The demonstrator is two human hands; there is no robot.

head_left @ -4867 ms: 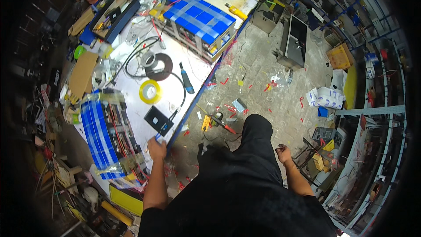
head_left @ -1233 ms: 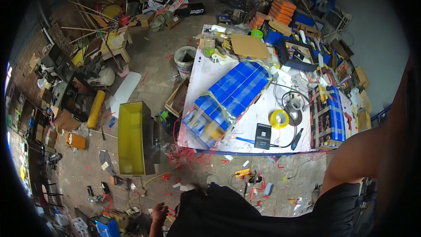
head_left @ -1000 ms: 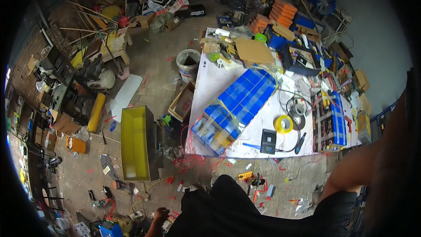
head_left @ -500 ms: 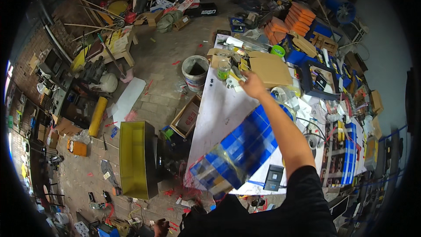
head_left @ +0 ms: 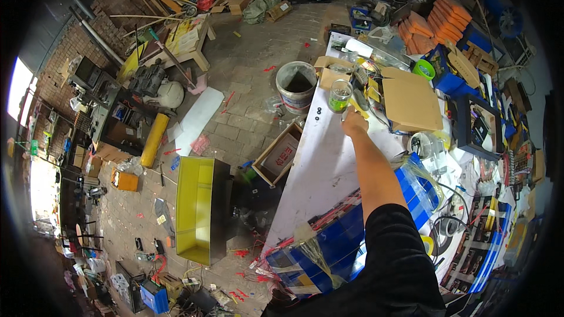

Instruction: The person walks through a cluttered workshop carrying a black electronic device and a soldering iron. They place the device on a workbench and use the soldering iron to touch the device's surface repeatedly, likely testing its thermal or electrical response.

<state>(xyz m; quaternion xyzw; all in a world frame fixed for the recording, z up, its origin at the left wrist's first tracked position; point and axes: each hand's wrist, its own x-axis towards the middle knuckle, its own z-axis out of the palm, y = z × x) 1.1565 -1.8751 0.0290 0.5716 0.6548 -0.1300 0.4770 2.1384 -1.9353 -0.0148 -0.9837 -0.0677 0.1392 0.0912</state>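
Note:
My right hand (head_left: 354, 122) reaches over the white worktable (head_left: 308, 182), its fingers curled on a small pale item I cannot make out, just below a clear glass (head_left: 341, 95) with green at its bottom. A flattened cardboard sheet (head_left: 411, 97) lies right of the hand, and small black pieces (head_left: 318, 114) lie left of it. Beneath my forearm a large blue battery pack (head_left: 323, 261) is wrapped in tape, with red wires along it. A second taped pack (head_left: 479, 249) sits at the right. I cannot see my left hand.
A bucket (head_left: 295, 88) and a wooden box (head_left: 277, 152) stand on the floor beside the table's left edge. A long yellow-lined box (head_left: 194, 211) stands lower left. Orange packages (head_left: 446, 20) are stacked at the back right. Machines (head_left: 153, 85) and planks (head_left: 176, 50) crowd the left.
My right arm has swung from the right edge out over the table to beside the glass. The view has shifted, and my left hand, earlier at the lower edge, is out of sight.

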